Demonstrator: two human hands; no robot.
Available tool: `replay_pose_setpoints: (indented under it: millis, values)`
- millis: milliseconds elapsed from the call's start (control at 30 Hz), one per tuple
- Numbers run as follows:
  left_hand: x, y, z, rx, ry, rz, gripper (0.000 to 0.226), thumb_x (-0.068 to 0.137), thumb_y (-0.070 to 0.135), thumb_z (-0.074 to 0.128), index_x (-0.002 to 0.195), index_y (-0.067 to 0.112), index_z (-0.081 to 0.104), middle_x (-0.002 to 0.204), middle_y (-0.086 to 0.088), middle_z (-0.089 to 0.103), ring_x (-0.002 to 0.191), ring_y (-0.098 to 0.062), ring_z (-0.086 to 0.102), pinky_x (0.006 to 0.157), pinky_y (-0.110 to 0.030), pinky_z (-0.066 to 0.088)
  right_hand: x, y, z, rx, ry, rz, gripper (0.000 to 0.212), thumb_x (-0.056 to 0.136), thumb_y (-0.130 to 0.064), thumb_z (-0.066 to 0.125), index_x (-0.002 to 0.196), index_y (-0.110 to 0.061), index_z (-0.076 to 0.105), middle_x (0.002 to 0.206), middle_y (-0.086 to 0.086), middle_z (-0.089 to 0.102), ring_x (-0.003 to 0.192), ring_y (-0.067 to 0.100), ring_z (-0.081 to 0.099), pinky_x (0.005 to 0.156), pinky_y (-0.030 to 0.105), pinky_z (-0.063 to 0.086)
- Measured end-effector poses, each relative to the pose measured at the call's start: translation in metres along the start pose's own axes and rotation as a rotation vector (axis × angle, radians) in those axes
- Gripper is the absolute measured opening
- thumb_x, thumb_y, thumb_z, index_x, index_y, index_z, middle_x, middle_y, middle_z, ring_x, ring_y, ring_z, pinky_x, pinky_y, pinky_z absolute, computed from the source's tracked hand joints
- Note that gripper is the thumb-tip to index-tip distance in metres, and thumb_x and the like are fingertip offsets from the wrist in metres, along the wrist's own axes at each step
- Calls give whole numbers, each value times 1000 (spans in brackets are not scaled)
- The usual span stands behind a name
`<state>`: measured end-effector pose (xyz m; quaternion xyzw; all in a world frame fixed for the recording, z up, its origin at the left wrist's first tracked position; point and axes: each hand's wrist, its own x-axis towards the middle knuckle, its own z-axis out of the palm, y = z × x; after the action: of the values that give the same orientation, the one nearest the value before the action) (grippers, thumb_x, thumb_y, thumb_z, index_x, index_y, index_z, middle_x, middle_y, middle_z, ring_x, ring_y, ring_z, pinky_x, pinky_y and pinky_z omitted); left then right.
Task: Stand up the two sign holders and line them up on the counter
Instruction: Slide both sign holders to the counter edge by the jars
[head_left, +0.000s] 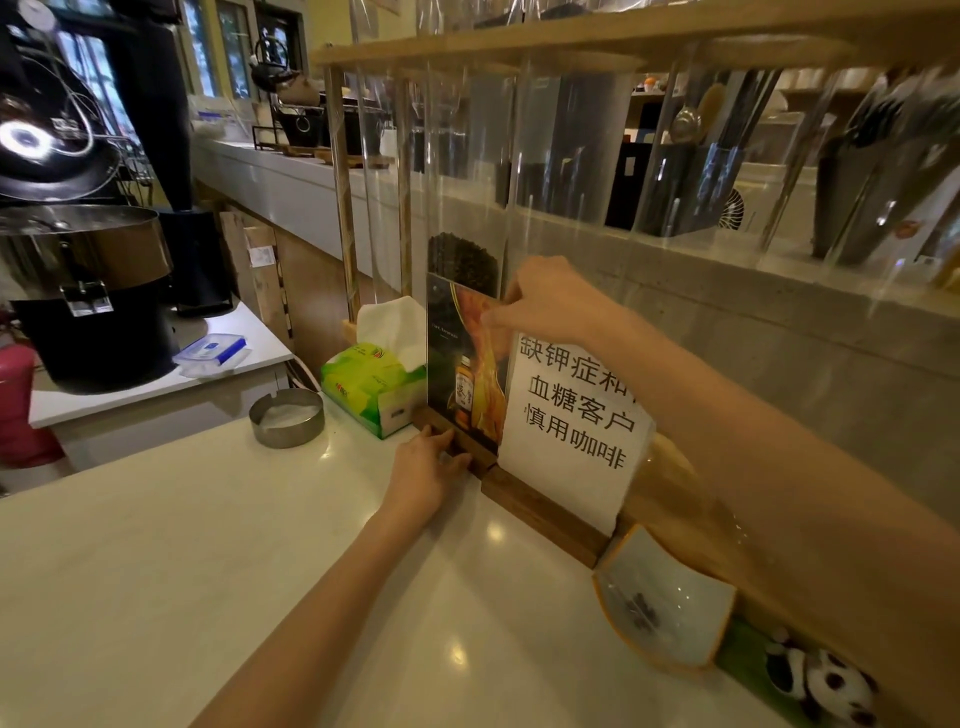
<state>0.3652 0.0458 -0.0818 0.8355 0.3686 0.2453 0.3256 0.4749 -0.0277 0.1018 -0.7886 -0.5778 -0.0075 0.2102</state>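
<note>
On the pale glossy bench (156, 571), your left hand (423, 470) pinches the wooden base of the upright clear sign holder with the orange drink poster (465, 364), at about 12 o'clock. Touching it at its 3 o'clock stands the wooden-based sign holder with the white printed notice (566, 426). Your right hand (545, 301) grips the poster holder's top edge. Beyond, at 10 o'clock, sit a green tissue box (371, 387) and a round metal ashtray (287, 417).
</note>
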Motion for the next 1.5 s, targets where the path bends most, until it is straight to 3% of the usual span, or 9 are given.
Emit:
replay_pose_setpoints:
  millis: [100,167,233,500,767,967,1500]
  values:
    - [-12,5,2,-78,-25,1,29,84,21,57,109,7,62,123,-21,57,110,-31,54,92,-36,42,-16,11,-13,50,-16,-5,35,76,-33,65,88,0,65,81,15,68,74,27,65,57,34,51]
    - [-22,7,3,-99,-47,32,28,84,19,57,110,10,62,118,-16,62,103,-27,58,89,-32,44,-30,20,-21,57,-28,-20,28,76,-33,65,87,-8,67,75,2,68,71,12,64,52,19,45]
    - [-29,10,7,-78,-60,73,31,83,16,57,114,13,60,115,-13,64,102,-24,59,92,-32,47,-42,26,-25,66,-29,-22,23,76,-30,65,89,-11,68,76,-1,67,67,2,60,53,14,42]
    - [-38,21,18,187,-3,282,26,83,10,54,107,8,64,122,-11,61,113,-27,53,95,-31,39,-60,31,-18,80,133,-29,18,75,-22,69,85,-8,70,69,-1,64,56,-3,56,44,0,40]
    - [-36,22,21,363,-41,300,32,89,18,45,119,15,56,128,-5,58,115,-23,50,94,-28,36,-60,30,-15,65,184,-9,17,74,-19,70,84,-6,70,80,10,73,55,-4,55,42,5,39]
    - [-33,24,21,437,-44,314,30,90,21,43,115,16,58,121,-3,61,110,-21,51,89,-29,42,-59,31,-15,54,195,-8,17,75,-18,70,84,-4,70,81,12,72,56,-2,52,50,10,36]
    - [-31,27,20,473,-44,313,32,91,20,41,121,18,54,129,0,57,120,-19,45,95,-29,41,-58,31,-14,45,205,17,15,75,-17,69,83,-4,70,81,11,72,54,-3,51,49,10,34]
